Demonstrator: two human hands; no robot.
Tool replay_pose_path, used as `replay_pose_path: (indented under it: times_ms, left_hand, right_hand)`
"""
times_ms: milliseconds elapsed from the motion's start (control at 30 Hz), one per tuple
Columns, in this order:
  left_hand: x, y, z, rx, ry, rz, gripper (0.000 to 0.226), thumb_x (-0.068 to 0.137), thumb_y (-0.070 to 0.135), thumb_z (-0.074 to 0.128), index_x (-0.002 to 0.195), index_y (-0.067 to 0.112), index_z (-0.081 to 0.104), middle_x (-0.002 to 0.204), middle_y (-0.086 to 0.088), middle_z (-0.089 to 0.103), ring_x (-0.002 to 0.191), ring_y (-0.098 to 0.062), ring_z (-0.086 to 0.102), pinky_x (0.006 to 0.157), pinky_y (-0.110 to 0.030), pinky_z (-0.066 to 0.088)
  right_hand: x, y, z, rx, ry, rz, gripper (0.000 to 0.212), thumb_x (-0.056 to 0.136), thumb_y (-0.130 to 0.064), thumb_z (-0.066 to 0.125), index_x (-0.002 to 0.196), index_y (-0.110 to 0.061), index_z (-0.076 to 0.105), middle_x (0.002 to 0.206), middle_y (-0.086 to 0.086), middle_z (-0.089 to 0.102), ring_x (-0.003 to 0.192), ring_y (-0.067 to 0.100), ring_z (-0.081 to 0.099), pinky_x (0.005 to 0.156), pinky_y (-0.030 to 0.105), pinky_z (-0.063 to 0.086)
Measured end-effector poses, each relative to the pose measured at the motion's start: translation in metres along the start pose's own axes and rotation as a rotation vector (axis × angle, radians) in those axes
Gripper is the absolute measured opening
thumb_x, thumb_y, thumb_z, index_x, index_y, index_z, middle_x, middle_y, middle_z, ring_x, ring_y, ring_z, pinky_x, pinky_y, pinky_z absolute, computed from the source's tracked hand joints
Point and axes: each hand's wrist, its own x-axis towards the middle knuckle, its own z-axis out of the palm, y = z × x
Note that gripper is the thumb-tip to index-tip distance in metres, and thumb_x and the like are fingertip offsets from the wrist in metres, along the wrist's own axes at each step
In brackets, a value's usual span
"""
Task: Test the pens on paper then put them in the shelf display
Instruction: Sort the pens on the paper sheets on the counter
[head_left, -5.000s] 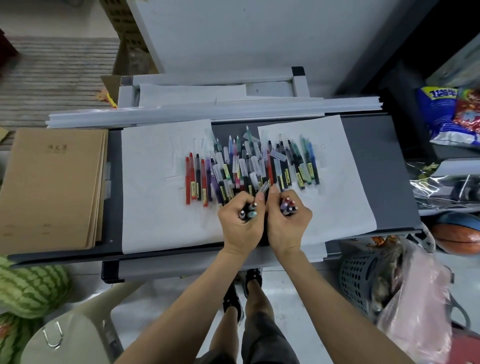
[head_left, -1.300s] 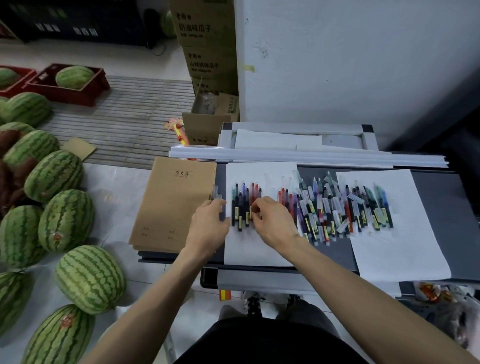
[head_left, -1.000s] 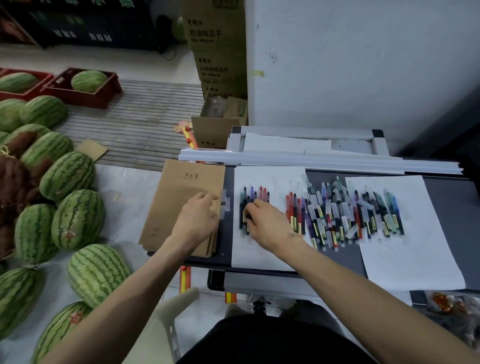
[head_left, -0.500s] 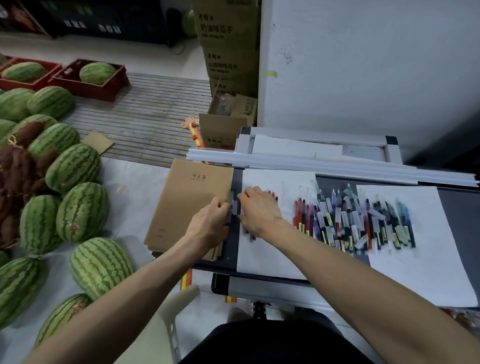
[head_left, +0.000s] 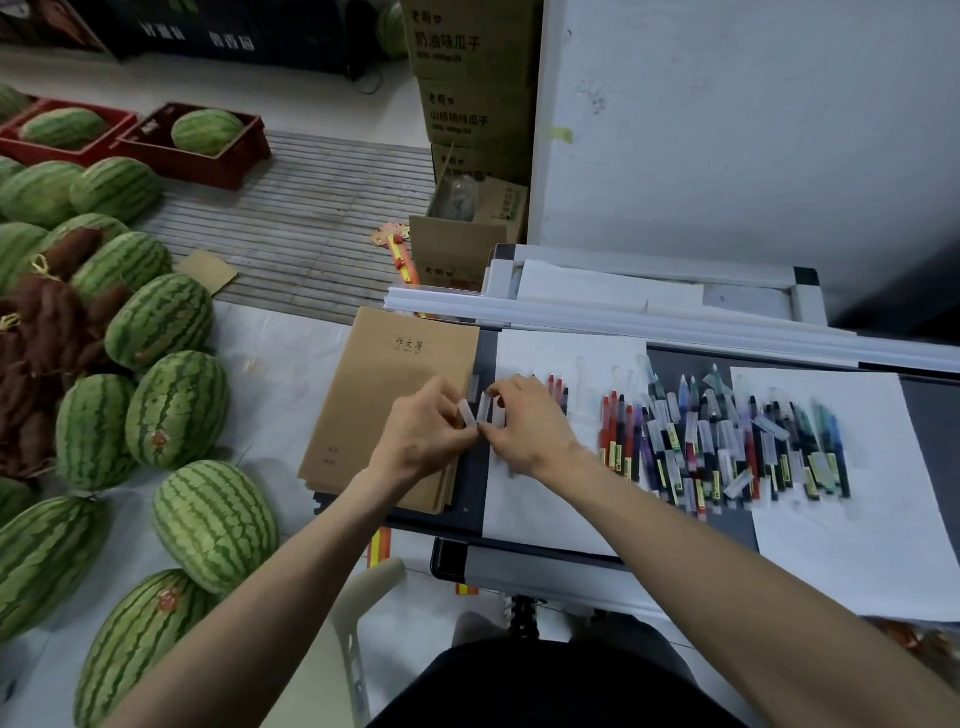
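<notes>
The left hand (head_left: 421, 434) sits over the edge where a stack of exercise books (head_left: 384, 374) meets the dark grey bench (head_left: 470, 499). Its fingers (head_left: 441, 410) are curled in, and thumb and forefinger pinch a short frosted cap (head_left: 467, 414) of translucent plastic. The right hand (head_left: 524, 426) faces it, with the two thumb tips close together; whether they touch cannot be told. Its fingers (head_left: 511, 389) are bent down tight on a pair of caps (head_left: 484, 405), the same milky tube shape, standing nearly upright between the hands. A loose cap (head_left: 474, 387) lies on the bench just beyond them.

Behind the right hand, a few pens (head_left: 558, 387) in red and black lie side by side on a smooth white sheet (head_left: 540, 504). The heap of pens (head_left: 691, 452) spreads from that sheet across a bare strip of bench onto a second sheet (head_left: 841, 467). These have slim barrels in red, black, purple, blue and green, mixed with more clear caps. Many carry yellow label strips, too blurred to read.

The exercise books have plain brown kraft covers, and the top one is printed 作文簿. Stacked cartons (head_left: 470, 78) further back read 奶油味瓜子 and 山核桃味瓜子. Striped green watermelons (head_left: 176, 410) lie on the left.
</notes>
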Motion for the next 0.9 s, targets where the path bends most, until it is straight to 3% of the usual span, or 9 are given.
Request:
replay_pose_path:
  times_ms: [67, 133, 200, 300, 367, 467, 633, 767, 900]
  left_hand:
    - [-0.003, -0.003, -0.002, -0.38, -0.019, -0.135, 0.037, 0.079, 0.023, 0.085, 0.11, 0.019, 0.063, 0.097, -0.001, 0.079, 0.087, -0.014, 0.078, 0.074, -0.031, 0.064]
    - [-0.007, -0.004, -0.002, -0.828, -0.085, -0.225, 0.047, 0.083, 0.006, 0.084, 0.124, 0.009, 0.06, 0.113, -0.014, 0.078, 0.101, -0.029, 0.078, 0.08, -0.034, 0.064]
    - [-0.011, -0.004, 0.0, -1.137, -0.105, -0.309, 0.044, 0.09, -0.009, 0.072, 0.13, 0.003, 0.056, 0.119, -0.02, 0.075, 0.108, -0.04, 0.075, 0.081, -0.034, 0.064]
    - [-0.013, 0.0, 0.006, -1.246, -0.085, -0.392, 0.03, 0.097, -0.01, 0.057, 0.124, 0.002, 0.059, 0.111, -0.021, 0.076, 0.093, -0.035, 0.075, 0.074, -0.033, 0.062]
    - [-0.012, 0.003, 0.01, -1.224, -0.076, -0.427, 0.014, 0.098, 0.0, 0.053, 0.107, 0.002, 0.064, 0.094, -0.018, 0.07, 0.075, -0.026, 0.067, 0.066, -0.031, 0.057]
    - [-0.006, 0.007, 0.008, -1.183, -0.085, -0.438, 0.019, 0.093, 0.01, 0.053, 0.074, 0.013, 0.055, 0.075, -0.008, 0.054, 0.063, -0.018, 0.05, 0.056, -0.027, 0.045]
    - [0.008, 0.018, -0.002, -1.038, -0.133, -0.381, 0.042, 0.093, 0.011, 0.054, 0.053, 0.024, 0.052, 0.06, -0.001, 0.045, 0.053, -0.016, 0.042, 0.049, -0.027, 0.028]
    - [0.018, 0.03, -0.001, -1.017, -0.133, -0.401, 0.02, 0.089, 0.003, 0.05, 0.072, 0.014, 0.048, 0.063, -0.006, 0.051, 0.055, -0.018, 0.048, 0.049, -0.026, 0.041]
    - [0.024, 0.035, 0.005, -0.928, -0.167, -0.403, 0.022, 0.079, -0.007, 0.035, 0.082, 0.015, 0.038, 0.062, -0.004, 0.046, 0.047, -0.013, 0.035, 0.04, -0.022, 0.022]
  right_hand:
    - [-0.01, -0.001, -0.007, 0.33, 0.025, 0.168, 0.044, 0.088, -0.037, 0.078, 0.126, -0.02, 0.064, 0.108, -0.004, 0.069, 0.099, 0.013, 0.066, 0.087, 0.027, 0.056]
    - [-0.022, 0.002, -0.015, 0.664, 0.015, 0.306, 0.04, 0.084, -0.032, 0.083, 0.12, -0.022, 0.066, 0.1, -0.007, 0.074, 0.09, 0.009, 0.071, 0.077, 0.023, 0.055]
    - [-0.035, 0.009, -0.022, 1.041, -0.025, 0.372, 0.038, 0.086, -0.016, 0.082, 0.121, -0.013, 0.067, 0.105, 0.005, 0.077, 0.089, 0.018, 0.074, 0.073, 0.027, 0.053]
    - [-0.054, 0.016, -0.03, 1.572, -0.092, 0.472, 0.034, 0.092, 0.006, 0.067, 0.126, 0.0, 0.063, 0.112, 0.022, 0.074, 0.087, 0.03, 0.072, 0.072, 0.028, 0.057]
    - [-0.062, 0.019, -0.031, 1.735, -0.111, 0.56, 0.028, 0.094, 0.0, 0.065, 0.122, 0.001, 0.066, 0.107, 0.021, 0.073, 0.081, 0.027, 0.07, 0.071, 0.027, 0.06]
    - [-0.068, 0.025, -0.031, 1.759, -0.103, 0.7, 0.014, 0.096, -0.02, 0.069, 0.101, -0.007, 0.071, 0.086, 0.011, 0.068, 0.069, 0.022, 0.062, 0.065, 0.03, 0.056]
    - [-0.078, 0.048, -0.037, 1.521, 0.085, 0.819, 0.033, 0.103, -0.028, 0.061, 0.073, -0.015, 0.059, 0.063, 0.005, 0.052, 0.054, 0.019, 0.048, 0.051, 0.028, 0.038]
    - [-0.086, 0.064, -0.048, 1.402, 0.154, 0.821, 0.029, 0.105, -0.019, 0.056, 0.08, -0.008, 0.067, 0.063, 0.006, 0.056, 0.052, 0.019, 0.051, 0.048, 0.027, 0.039]
    - [-0.087, 0.072, -0.055, 1.117, 0.24, 0.752, 0.026, 0.105, -0.014, 0.053, 0.093, -0.004, 0.073, 0.064, 0.001, 0.061, 0.052, 0.015, 0.052, 0.048, 0.025, 0.043]
